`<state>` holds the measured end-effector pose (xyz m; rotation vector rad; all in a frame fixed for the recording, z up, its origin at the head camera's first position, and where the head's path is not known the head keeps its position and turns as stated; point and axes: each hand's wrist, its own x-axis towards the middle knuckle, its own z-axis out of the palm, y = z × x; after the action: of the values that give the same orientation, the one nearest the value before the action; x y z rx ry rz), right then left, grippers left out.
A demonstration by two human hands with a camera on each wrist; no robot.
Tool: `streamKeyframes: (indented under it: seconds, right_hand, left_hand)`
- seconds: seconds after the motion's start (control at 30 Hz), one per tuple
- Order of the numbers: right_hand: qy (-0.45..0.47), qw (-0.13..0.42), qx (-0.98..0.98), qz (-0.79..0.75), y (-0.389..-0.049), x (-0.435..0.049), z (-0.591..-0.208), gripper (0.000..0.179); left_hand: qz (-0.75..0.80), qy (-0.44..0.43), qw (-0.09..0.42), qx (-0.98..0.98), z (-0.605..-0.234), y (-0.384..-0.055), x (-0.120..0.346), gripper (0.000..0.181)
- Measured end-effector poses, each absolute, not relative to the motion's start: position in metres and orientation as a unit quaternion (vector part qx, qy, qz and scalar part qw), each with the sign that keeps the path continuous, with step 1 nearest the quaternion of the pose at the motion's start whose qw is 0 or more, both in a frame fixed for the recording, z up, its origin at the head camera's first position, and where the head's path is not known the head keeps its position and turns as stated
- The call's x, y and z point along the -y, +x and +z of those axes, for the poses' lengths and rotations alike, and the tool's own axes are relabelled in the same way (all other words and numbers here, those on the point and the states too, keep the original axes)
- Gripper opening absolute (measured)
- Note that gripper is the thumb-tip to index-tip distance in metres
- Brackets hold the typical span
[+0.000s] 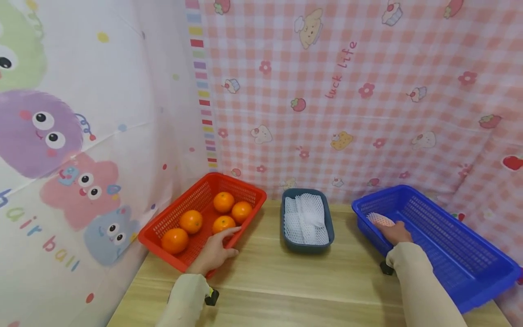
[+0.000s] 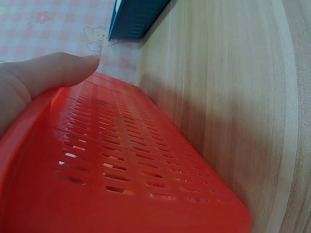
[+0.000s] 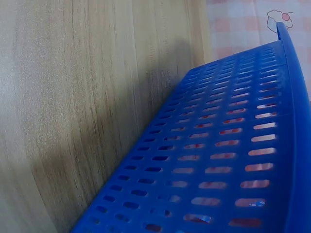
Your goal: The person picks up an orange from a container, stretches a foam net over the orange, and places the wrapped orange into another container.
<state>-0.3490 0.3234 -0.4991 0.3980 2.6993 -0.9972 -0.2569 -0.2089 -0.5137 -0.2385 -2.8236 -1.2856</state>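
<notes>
Netted fruit (image 1: 380, 220) appeared to be gripped by the right hand (image 1: 396, 232) just inside the blue basket (image 1: 449, 236). Placing was judged the step in hand, with a gentle release called for next. The rim of the red basket (image 1: 159, 250) was straddled by the left hand (image 1: 215, 249), its visible fingers relaxed beside an orange (image 1: 223, 222), with nothing seen gripped. One end of the fruit was covered by the right hand, which was missed altogether by the right wrist view; the left hand's other fingers were hidden.
</notes>
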Motion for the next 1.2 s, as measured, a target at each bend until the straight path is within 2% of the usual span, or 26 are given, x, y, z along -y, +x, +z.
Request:
streamKeyframes:
  seconds: [0.1,0.3,0.37,0.6,0.8,1.03,1.2]
  right_hand:
    - [0.122,0.083,-0.930,-0.336,-0.348,-0.321,-0.498,0.106]
    - [0.041,-0.049,-0.941,-0.333,-0.341,-0.302,-0.490,0.095]
    - [0.009,-0.066,-0.937,-0.344,-0.337,-0.296,-0.486,0.095]
    - [-0.067,-0.054,-0.946,-0.313,-0.318,-0.290,-0.483,0.091]
    - [-0.116,-0.039,-0.958,-0.260,-0.296,-0.300,-0.489,0.077]
    - [-0.128,-0.047,-0.960,-0.243,-0.284,-0.312,-0.498,0.059]
    - [-0.135,-0.058,-0.956,-0.252,-0.285,-0.314,-0.500,0.051]
  left_hand:
    - [-0.416,-0.069,0.011,0.907,-0.514,-0.256,0.210,0.063]
    - [-0.421,-0.046,0.000,0.906,-0.513,-0.255,0.212,0.064]
    - [-0.421,-0.044,0.001,0.906,-0.513,-0.255,0.213,0.064]
    - [-0.421,-0.043,-0.006,0.906,-0.514,-0.256,0.211,0.064]
    - [-0.418,-0.043,-0.008,0.907,-0.514,-0.257,0.208,0.065]
    - [-0.409,-0.072,-0.005,0.909,-0.509,-0.260,0.209,0.063]
    - [-0.415,-0.087,0.017,0.905,-0.489,-0.264,0.220,0.059]
